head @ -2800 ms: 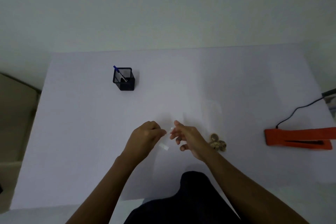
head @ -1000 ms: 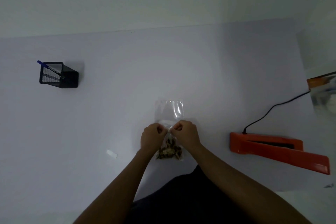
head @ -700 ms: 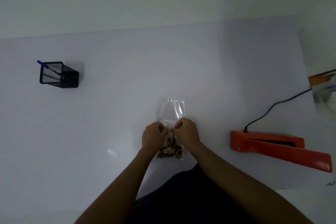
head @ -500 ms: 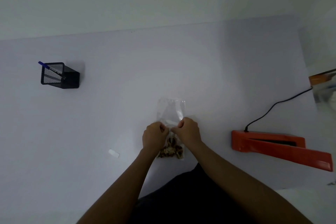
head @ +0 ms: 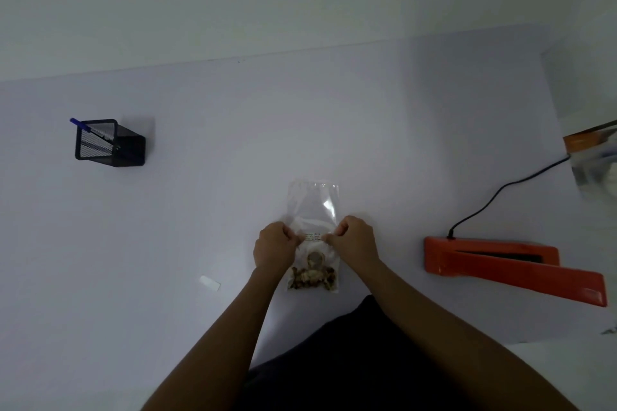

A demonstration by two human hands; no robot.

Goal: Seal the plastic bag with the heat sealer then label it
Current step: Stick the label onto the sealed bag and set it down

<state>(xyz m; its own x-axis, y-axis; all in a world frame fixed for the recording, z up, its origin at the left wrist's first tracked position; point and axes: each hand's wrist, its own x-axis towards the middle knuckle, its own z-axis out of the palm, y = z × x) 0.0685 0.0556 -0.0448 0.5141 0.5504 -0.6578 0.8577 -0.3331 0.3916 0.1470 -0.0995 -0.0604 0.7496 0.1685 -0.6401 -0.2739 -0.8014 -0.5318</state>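
A clear plastic bag lies flat on the white table, with brown bits and coins gathered at its near end. A small white label with tiny print lies across the bag's middle. My left hand pinches the label's left end. My right hand pinches its right end. Both hands press down on the bag. The orange heat sealer lies to the right with its jaw slightly apart, well clear of my hands.
A black mesh pen holder with a blue pen stands at the far left. A small white paper strip lies left of my left arm. The sealer's black cord runs to the table's right edge, near an orange box.
Since 2.8 s ago my hands went from holding a small strip in the air to the bag. Over the last second they slid slightly apart, uncovering the label between them.
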